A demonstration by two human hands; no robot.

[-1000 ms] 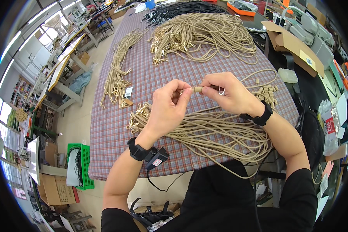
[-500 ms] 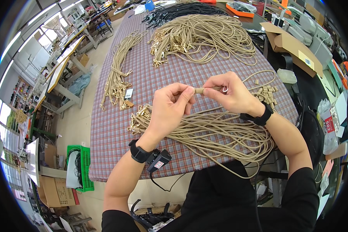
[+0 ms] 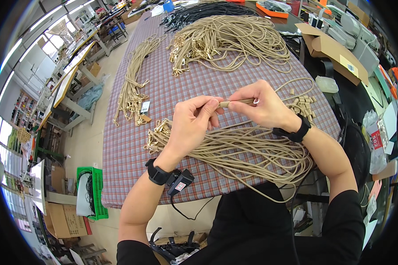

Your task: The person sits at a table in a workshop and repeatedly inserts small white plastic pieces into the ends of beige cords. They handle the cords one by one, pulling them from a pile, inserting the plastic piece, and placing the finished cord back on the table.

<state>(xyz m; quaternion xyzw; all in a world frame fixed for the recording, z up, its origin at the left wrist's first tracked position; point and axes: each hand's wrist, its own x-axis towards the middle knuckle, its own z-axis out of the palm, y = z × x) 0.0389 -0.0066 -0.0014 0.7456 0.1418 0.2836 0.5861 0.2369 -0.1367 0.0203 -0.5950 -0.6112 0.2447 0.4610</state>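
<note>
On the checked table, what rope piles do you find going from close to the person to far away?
Tan cord bundle under the hands → big heap of tan cords with metal clips → black cords at the far end.

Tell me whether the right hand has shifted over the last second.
No. The right hand stays above the checked cloth, just left of the small tan pieces, pinching the cord end.

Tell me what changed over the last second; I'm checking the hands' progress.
Barely anything: the left hand and right hand still pinch the tan cord end between them above the checked table, perhaps slightly closer together. The cord bundles lie unmoved.
</note>
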